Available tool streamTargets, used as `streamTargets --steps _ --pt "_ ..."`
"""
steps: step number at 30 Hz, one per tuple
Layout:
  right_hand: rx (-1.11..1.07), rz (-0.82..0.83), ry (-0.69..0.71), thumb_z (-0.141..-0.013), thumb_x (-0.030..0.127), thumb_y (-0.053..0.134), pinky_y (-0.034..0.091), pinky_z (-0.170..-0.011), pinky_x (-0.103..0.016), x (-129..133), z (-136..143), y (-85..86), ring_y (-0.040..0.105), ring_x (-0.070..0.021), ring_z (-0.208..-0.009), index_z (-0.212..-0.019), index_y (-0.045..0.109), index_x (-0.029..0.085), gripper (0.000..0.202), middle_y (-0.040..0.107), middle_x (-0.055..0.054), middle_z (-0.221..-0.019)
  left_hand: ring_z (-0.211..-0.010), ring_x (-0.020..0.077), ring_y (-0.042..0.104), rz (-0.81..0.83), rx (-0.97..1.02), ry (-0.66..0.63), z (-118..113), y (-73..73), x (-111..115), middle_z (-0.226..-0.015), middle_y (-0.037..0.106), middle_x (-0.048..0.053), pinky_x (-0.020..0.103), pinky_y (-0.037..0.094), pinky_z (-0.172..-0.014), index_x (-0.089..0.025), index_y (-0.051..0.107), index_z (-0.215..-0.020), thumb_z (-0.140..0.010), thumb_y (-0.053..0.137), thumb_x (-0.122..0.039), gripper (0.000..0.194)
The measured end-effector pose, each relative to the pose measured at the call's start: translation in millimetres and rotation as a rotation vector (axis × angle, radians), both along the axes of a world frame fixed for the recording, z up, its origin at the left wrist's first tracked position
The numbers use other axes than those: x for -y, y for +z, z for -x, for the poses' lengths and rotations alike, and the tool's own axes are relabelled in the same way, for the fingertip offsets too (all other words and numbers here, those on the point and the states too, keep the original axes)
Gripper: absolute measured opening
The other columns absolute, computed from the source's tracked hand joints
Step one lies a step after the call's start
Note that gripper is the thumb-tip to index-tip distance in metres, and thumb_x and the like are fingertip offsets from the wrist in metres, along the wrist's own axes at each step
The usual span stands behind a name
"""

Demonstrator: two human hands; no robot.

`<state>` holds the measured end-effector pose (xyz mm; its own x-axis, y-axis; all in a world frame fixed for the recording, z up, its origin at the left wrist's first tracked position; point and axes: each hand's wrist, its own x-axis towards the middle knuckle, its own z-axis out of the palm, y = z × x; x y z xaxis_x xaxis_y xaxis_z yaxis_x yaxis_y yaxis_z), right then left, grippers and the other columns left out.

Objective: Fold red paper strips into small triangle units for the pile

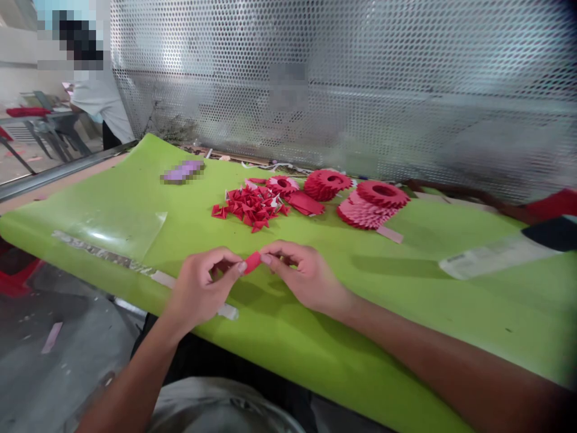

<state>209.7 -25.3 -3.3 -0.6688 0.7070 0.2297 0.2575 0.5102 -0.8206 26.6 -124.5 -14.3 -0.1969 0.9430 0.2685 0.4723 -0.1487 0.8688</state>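
A green-covered bench (288,343) spans the middle of the frame, backed by a perforated metal screen (342,72) across the top; grey floor (67,361) shows at lower left. At upper left a person in a white top (106,108) stands beyond the bench, head pixelated and partly cut off. A purple thing (183,171) left of centre is pixelated too; I cannot tell what it is. The left hand covers part of a pale strip (164,279), and the right forearm runs out at the lower right edge. The small red paper piece (252,263), at the centre, is pinched at one end by the left hand (198,288) and at the other by the right hand (302,273), partly hidden by both. Just above lie a heap of red folded pieces (252,207), a flat red stack (306,203) and a red-and-pink paper ring (374,207).
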Motion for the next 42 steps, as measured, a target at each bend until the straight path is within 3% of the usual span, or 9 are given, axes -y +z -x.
streamTargets --steps 4,7,12,15,22,26,31,38,42 --pt "-0.048 0.005 0.004 -0.096 0.030 0.056 0.048 -0.061 -0.026 -0.1 -0.7 -0.7 0.063 -0.0162 -0.073 -0.098 0.070 0.021 0.017 0.073 -0.004 -0.088 -0.063 0.0149 0.061 -0.012 0.015 0.044 1.7 -3.7 -1.8 -0.073 0.072 0.002 0.023 0.042 -0.055 -0.017 0.072 -0.084 -0.093 0.062 -0.039 0.026" --pt "-0.033 0.049 0.055 -0.095 0.038 0.059 0.046 -0.056 -0.025 0.8 -1.5 -1.0 0.062 -0.0160 -0.070 -0.105 0.070 0.021 0.022 0.074 -0.005 -0.091 -0.064 0.0149 0.061 -0.009 0.014 0.053 1.9 -4.7 -2.0 -0.074 0.072 0.003 0.023 0.041 -0.055 -0.017 0.072 -0.083 -0.093 0.061 -0.041 0.028" --pt "0.051 -0.021 0.065 -0.102 0.042 0.049 0.041 -0.056 -0.025 2.2 -2.8 -1.0 0.054 -0.0143 -0.063 -0.084 0.067 0.020 0.034 0.061 0.000 -0.070 -0.066 0.0153 0.062 0.000 0.016 0.007 0.3 -1.7 -1.7 -0.074 0.072 0.003 0.023 0.044 -0.057 -0.017 0.073 -0.084 -0.094 0.061 -0.040 0.028" --pt "0.068 -0.028 0.087 -0.103 0.038 0.046 0.042 -0.058 -0.025 1.2 -2.1 -1.3 0.054 -0.0145 -0.065 -0.085 0.064 0.020 0.031 0.059 0.000 -0.070 -0.073 0.0164 0.066 -0.002 0.024 -0.063 -0.1 -1.2 -2.2 -0.085 0.076 0.003 0.023 0.048 -0.063 -0.018 0.074 -0.093 -0.096 0.060 -0.037 0.024" --pt "-0.017 -0.184 0.003 -0.094 0.034 0.059 0.046 -0.058 -0.026 4.1 -2.9 -1.4 0.060 -0.0158 -0.070 -0.101 0.061 0.021 0.014 0.067 -0.004 -0.086 -0.054 0.0123 0.051 0.029 -0.010 0.042 -0.9 -3.1 -1.8 -0.061 0.064 0.000 0.022 0.035 -0.050 -0.016 0.067 -0.072 -0.093 0.063 -0.045 0.035" --pt "0.128 -0.294 0.102 -0.085 0.036 0.073 0.051 -0.067 -0.030 8.3 -5.0 -3.3 0.065 -0.0177 -0.077 -0.120 0.063 0.022 0.039 0.073 -0.007 -0.104 -0.059 0.0132 0.056 0.022 0.000 -0.075 -1.6 -2.3 -1.3 -0.066 0.067 0.000 0.022 0.039 -0.055 -0.017 0.070 -0.074 -0.093 0.065 -0.040 0.030" --pt "0.118 -0.371 0.117 -0.092 0.035 0.066 0.053 -0.073 -0.032 8.6 -4.6 -4.6 0.069 -0.0195 -0.079 -0.114 0.069 0.020 0.026 0.077 -0.007 -0.099 -0.059 0.0138 0.058 0.030 0.004 -0.141 -1.2 -3.1 -1.1 -0.065 0.069 0.000 0.023 0.040 -0.056 -0.017 0.073 -0.073 -0.090 0.069 -0.036 0.026" --pt "0.036 -0.346 0.061 -0.096 0.024 0.058 0.053 -0.070 -0.030 6.6 -8.2 -1.1 0.070 -0.0177 -0.074 -0.099 0.075 0.022 0.017 0.078 -0.005 -0.088 -0.057 0.0129 0.059 0.004 -0.195 -0.113 -1.7 -2.3 0.0 -0.066 0.071 -0.002 0.023 0.036 -0.053 -0.019 0.072 -0.075 -0.092 0.069 -0.033 0.023" --pt "-0.024 -0.396 0.049 -0.094 0.021 0.063 0.053 -0.065 -0.029 6.8 -9.6 4.5 0.068 -0.0170 -0.067 -0.093 0.075 0.021 0.012 0.077 -0.004 -0.079 -0.057 0.0138 0.060 -0.153 -0.525 -0.148 1.1 16.6 3.4 -0.066 0.070 -0.002 0.026 0.036 -0.057 -0.020 0.070 -0.077 -0.095 0.067 -0.029 0.020"
